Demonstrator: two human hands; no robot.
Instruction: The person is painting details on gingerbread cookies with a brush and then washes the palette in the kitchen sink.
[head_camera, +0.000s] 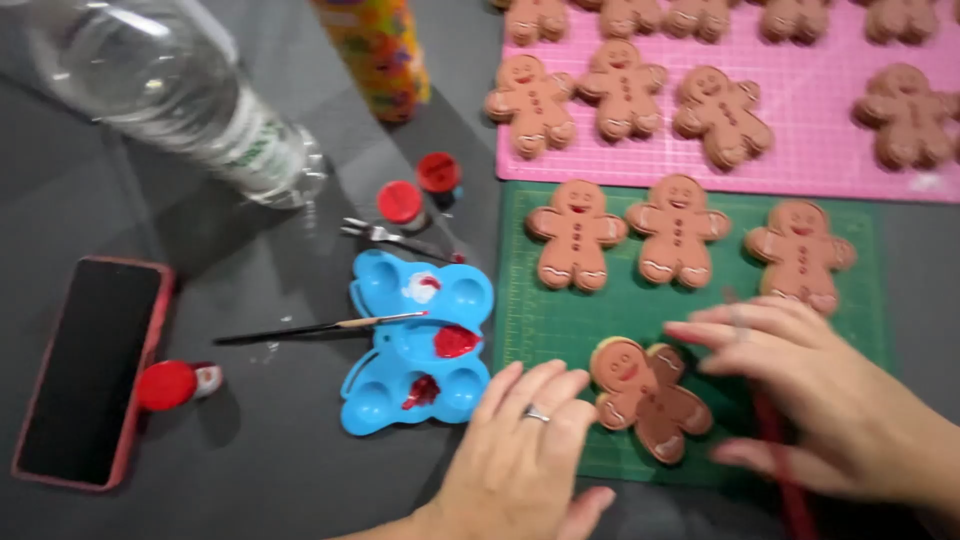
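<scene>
Mostly the frame is soft with motion blur, so fine detail is hard to read. At far left a dark phone in a red case (88, 368) lies flat on the grey bench (270, 470), a small red-capped paint pot (175, 384) on its side just beside it. At upper left a clear plastic bottle (170, 90) is cut off by the frame's top edge. A thin brush (320, 326) rests across a blue paint palette (418, 345) smeared with red.

At lower centre the left hand (525, 455), ring on one finger, lies flat and released, fingertips touching the gingerbread figure (645, 397) on the green cutting mat (560, 320). At lower right the right hand (830, 400) is spread open, palm down, fingers by the figure's right side; whether it pins the red strip (778, 450) beneath it I cannot tell. More figures on the pink mat (820, 150) are cropped at the top.
</scene>
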